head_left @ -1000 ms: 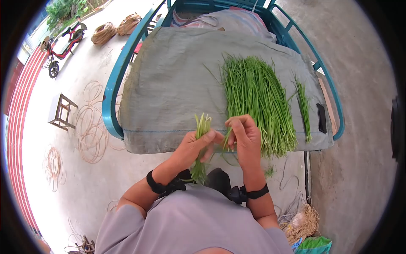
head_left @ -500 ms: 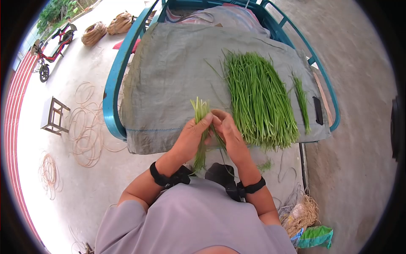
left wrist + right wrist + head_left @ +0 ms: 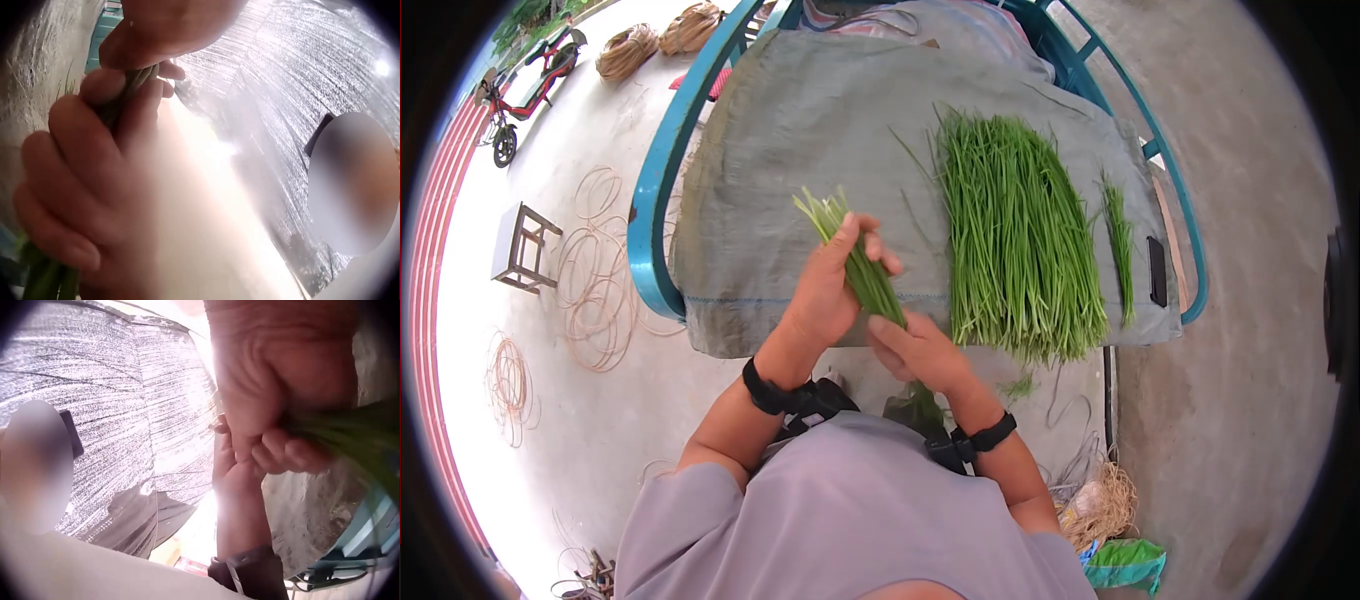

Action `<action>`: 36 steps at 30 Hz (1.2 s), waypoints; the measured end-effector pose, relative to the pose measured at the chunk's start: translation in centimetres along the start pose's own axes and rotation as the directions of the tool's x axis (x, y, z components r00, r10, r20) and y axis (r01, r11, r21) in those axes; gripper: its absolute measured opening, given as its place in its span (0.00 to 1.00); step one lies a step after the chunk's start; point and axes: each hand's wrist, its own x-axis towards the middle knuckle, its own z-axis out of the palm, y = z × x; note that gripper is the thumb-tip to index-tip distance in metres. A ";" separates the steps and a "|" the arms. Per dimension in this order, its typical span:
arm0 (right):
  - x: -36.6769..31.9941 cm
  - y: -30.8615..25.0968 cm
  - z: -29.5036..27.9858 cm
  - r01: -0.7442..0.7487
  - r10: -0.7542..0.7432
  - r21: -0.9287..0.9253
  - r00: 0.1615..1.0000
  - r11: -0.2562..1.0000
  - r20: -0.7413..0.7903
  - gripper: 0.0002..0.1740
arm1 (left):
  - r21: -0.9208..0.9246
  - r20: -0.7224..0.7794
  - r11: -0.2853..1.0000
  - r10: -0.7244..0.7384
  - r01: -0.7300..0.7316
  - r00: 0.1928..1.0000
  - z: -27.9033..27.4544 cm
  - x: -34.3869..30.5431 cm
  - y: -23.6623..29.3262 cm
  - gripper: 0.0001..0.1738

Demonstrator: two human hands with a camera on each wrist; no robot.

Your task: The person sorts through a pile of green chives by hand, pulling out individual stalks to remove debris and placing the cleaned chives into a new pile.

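Note:
In the head view my left hand [image 3: 825,285] grips a slim bunch of chives [image 3: 868,275], thumb along the stems, pale cut ends sticking out up and left. Lower on the same bunch my right hand [image 3: 920,350] holds the stems with curled fingers, the leafy ends hanging below it toward the lap. The right hand's curled fingers [image 3: 87,162] show close up in the left wrist view. Green blades [image 3: 362,434] trail from the hand in the right wrist view, blurred. A large pile of chives [image 3: 1025,240] lies right of the hands.
A grey woven sheet [image 3: 800,150] covers the cart bed, with blue rails [image 3: 650,220] at its sides. Right of the pile lie a small chive bundle [image 3: 1118,250] and a phone [image 3: 1157,272]. A stool [image 3: 525,248] and coiled strips [image 3: 595,310] are on the floor at left.
The left hand has moved up and left with the bunch, which now slants. The right hand has come down from beside the left hand and holds the bunch lower along the stems.

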 end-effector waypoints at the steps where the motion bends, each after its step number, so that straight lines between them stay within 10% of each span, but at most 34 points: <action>1: -0.2 0.0 -0.3 -0.018 0.017 0.041 1.000 0.999 0.019 0.13 | 0.008 -0.020 0.999 -0.052 0.053 0.998 1.4 -0.3 0.2 0.17; 5: -0.2 -0.2 -1.0 -0.035 0.035 0.027 0.999 0.999 0.014 0.14 | 0.073 0.133 0.985 -0.162 0.153 0.978 0.5 0.2 -2.1 0.17; 14: -5.4 3.2 -4.9 -0.071 0.075 -0.401 0.997 0.913 -0.007 0.19 | -0.306 -0.052 0.952 0.005 -0.020 0.999 -2.6 2.6 -0.5 0.18; 24: -14.3 8.1 -8.2 -0.252 0.200 -0.129 0.926 0.959 -0.321 0.23 | -0.301 -0.096 0.953 -0.070 0.038 0.993 -3.7 3.1 -1.3 0.18; 36: -14.8 4.7 -6.6 0.201 -0.288 -0.207 0.632 0.957 -0.719 0.22 | -0.192 -0.085 0.971 -0.162 0.144 0.983 -5.0 1.8 -0.8 0.18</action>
